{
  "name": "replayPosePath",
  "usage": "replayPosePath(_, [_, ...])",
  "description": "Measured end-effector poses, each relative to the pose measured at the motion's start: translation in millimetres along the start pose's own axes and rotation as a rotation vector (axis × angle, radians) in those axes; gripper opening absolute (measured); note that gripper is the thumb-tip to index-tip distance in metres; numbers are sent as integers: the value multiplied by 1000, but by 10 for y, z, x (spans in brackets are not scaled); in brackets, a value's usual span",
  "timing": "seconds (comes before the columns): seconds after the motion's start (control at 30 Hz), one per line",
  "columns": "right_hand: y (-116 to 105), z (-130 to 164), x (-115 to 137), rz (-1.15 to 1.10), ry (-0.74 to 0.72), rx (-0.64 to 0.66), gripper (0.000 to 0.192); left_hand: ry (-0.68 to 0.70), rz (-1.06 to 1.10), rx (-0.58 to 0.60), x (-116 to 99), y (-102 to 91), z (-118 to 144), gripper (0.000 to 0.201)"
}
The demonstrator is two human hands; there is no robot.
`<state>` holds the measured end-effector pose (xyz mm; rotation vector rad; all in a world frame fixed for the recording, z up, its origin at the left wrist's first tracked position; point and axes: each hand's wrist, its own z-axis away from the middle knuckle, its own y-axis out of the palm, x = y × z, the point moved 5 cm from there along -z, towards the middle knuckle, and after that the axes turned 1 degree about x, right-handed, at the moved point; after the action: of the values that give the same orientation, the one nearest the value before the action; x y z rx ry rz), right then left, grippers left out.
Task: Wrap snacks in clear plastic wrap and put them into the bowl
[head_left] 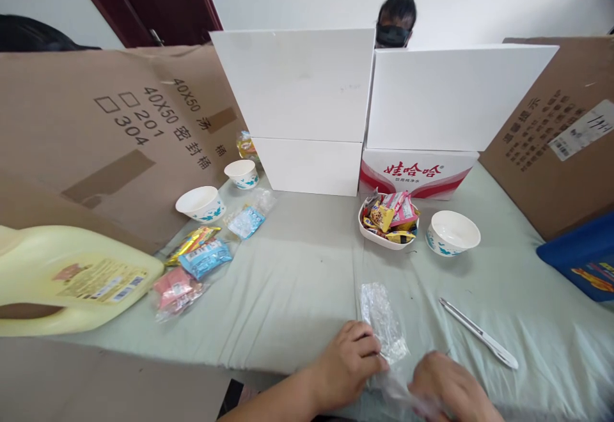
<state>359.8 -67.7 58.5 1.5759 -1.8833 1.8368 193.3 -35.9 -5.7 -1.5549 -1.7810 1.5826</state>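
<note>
A crinkled clear plastic bag (382,320) lies on the cloth at the front edge of the table. My left hand (352,358) is closed on its lower part, fingers bent over the film. A stretch of the same film runs toward my right hand (448,383), which is curled, slightly blurred and closed on that end. Right of the bag rests a white, pen-like cutter (478,334). Farther back, a white dish (384,241) is heaped with small wrapped snacks (394,212). Beside it stands a paper bowl (453,233) with blue-green print.
Snack packets (205,257) in clear bags lie left, near two more paper bowls (200,204). A large yellow jug (81,281) lies at the left edge, a blue container (582,259) at the right. White boxes (311,89) and brown cardboard (115,134) wall the table; a person's head shows behind.
</note>
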Motion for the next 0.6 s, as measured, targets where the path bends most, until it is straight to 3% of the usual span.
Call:
replayPosePath(0.13, [73, -449, -462, -31, 439, -13, 21, 17, 12, 75, 4, -23, -34, 14])
replayPosePath(0.23, [180, -705, -802, 56, 629, -22, 20, 8, 24, 84, 9, -42, -51, 21])
replayPosePath(0.4, [231, -849, -971, 152, 693, -34, 31, -19, 53, 44, 25, -44, -33, 19])
replayPosePath(0.6, [253, -740, -859, -108, 633, -53, 65, -71, 137, -14, 39, -80, -8, 26])
